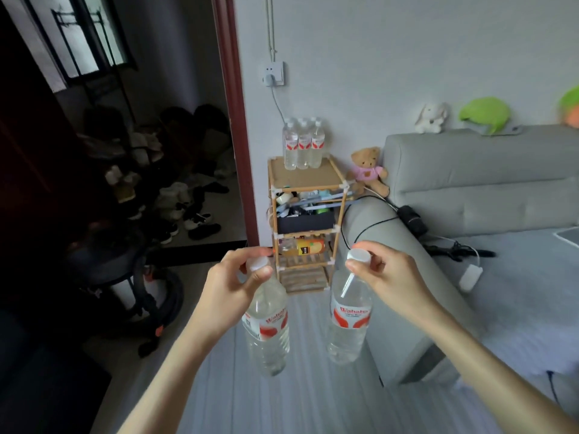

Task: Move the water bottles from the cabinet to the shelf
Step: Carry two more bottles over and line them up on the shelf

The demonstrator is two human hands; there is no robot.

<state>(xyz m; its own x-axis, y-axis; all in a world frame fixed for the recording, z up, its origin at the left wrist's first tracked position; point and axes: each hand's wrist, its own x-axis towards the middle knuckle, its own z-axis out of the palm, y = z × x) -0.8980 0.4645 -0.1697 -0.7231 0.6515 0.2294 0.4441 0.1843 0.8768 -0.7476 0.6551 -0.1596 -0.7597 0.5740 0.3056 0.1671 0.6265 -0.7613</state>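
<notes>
The carrying step is in hand. The left hand (233, 289) pinches the white cap of a clear plastic water bottle (266, 327) with its fingers; the right hand (387, 277) holds a second red-labelled clear bottle (349, 324) likewise. Both hang at lower centre. Next, they need setting upright on the small bamboo shelf (305, 214), mid-frame, beside the three bottles on its top (302, 145).

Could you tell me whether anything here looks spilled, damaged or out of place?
Nothing looks spilled or damaged. The left hand and right hand each hold a capped bottle by its neck, and three bottles stand upright on the shelf.
</notes>
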